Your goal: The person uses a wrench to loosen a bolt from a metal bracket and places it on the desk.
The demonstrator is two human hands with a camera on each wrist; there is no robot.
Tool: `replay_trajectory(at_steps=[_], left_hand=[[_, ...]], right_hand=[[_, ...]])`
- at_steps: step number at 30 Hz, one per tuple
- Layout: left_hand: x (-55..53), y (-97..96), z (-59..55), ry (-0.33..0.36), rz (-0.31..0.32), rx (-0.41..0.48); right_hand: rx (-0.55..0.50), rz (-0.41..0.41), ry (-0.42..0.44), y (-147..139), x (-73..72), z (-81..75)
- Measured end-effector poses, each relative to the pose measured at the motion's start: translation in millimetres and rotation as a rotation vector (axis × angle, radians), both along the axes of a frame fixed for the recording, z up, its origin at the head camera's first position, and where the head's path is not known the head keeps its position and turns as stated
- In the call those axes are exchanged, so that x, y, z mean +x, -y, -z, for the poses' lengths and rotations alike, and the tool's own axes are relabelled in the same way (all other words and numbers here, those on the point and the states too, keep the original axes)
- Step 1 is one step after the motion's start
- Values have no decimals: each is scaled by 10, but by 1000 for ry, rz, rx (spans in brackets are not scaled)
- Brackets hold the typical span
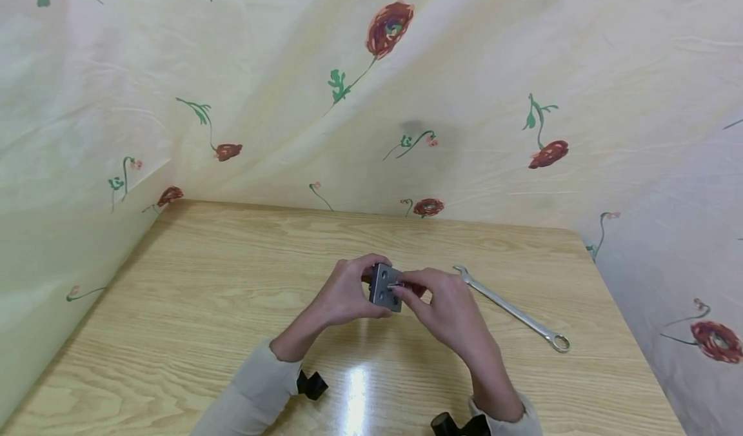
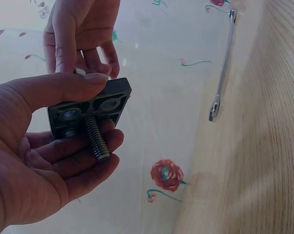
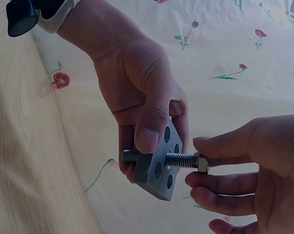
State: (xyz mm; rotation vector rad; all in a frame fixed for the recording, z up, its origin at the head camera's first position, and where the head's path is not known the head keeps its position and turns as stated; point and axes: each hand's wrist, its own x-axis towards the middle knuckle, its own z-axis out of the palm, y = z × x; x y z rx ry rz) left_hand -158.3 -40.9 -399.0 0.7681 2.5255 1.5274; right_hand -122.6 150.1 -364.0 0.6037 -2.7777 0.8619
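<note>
My left hand [image 1: 347, 295] grips a small square grey plate [image 3: 154, 181] by its edges, thumb on one side and fingers on the other. The plate has round holes near its corners, and its reverse face [image 2: 91, 109] is ribbed. A threaded hex bolt [image 3: 183, 160] runs through the middle, its shank sticking out on both sides. In the right wrist view its head stands well off the plate. My right hand [image 1: 449, 304] has thumb and fingers at the bolt head, pinching it. Both hands are raised over the table.
A long combination wrench [image 1: 511, 308] lies on the wooden table [image 1: 203, 294], to the right of my right hand. Flower-patterned cloth [image 1: 278, 88] hangs behind the table and along its sides. Black wrist devices [image 1: 313, 386] sit at both sleeves.
</note>
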Motion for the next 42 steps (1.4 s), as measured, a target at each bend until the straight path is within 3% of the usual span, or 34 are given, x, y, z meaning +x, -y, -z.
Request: replay_trajectory(at_steps=[9,14,19,25,28,33,42], left_hand=[[-2,-2,-10,-11,6,5],[-3,-3,-8,-11,6,1],[-7,-2,-8,-15,1,0],[-14,-1,0,-21,5,2],[-12,1,-2,-21,5,1],[-6,1,-6,-16,3,-3],[-6,4,-6,-10,-1,2]], right_hand=[[-2,-56,-168,3,-3,27],[15,-77,-207,8,-5,19],[-10,-65,-134,-19,1,-2],[-22,68,75,-15,-11,-34],[-15,92,127,0,-16,-37],[-13,74,111,20,-13,-24],[-13,3,-16,1,-2,-13]])
